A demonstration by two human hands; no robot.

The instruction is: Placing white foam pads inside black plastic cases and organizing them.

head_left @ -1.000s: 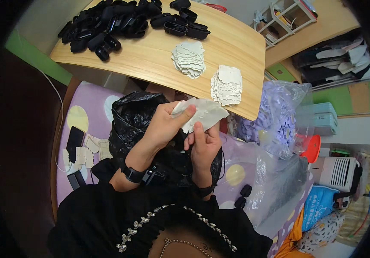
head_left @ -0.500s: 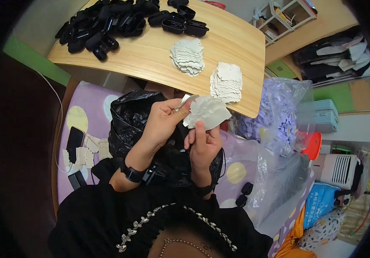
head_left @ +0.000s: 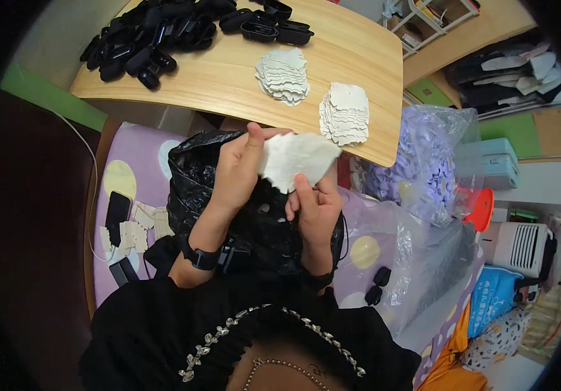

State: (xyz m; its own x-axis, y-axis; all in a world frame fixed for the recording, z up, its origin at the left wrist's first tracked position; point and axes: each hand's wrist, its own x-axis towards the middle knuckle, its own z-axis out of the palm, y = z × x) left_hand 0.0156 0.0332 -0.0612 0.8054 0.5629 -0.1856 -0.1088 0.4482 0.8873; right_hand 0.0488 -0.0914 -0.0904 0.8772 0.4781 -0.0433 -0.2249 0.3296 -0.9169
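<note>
A thin white sheet with ragged, wavy edges (head_left: 300,158) is held up over the black plastic bag (head_left: 192,171), just off the table's front edge. My left hand (head_left: 238,166) grips its left side, the thumb raised and the other fingers partly hidden behind. At the lower right edge, my right hand (head_left: 317,207) pinches the sheet, its thumb on the front face. Beyond my hands, two stacks of similar white sheets lie on the wooden table: one left stack (head_left: 281,77) and one right stack (head_left: 344,116) near the corner.
A heap of small black cases (head_left: 156,42) covers the table's far left. On the purple spotted cloth lie a phone (head_left: 118,208), beige scraps (head_left: 133,236) and two small black items (head_left: 378,285). A clear bag of purple pieces (head_left: 417,166) stands right of the table (head_left: 215,78).
The sheet has flattened out and its folded left edge has opened. My left thumb has lifted off the sheet and points up. My right hand still pinches the lower right edge.
</note>
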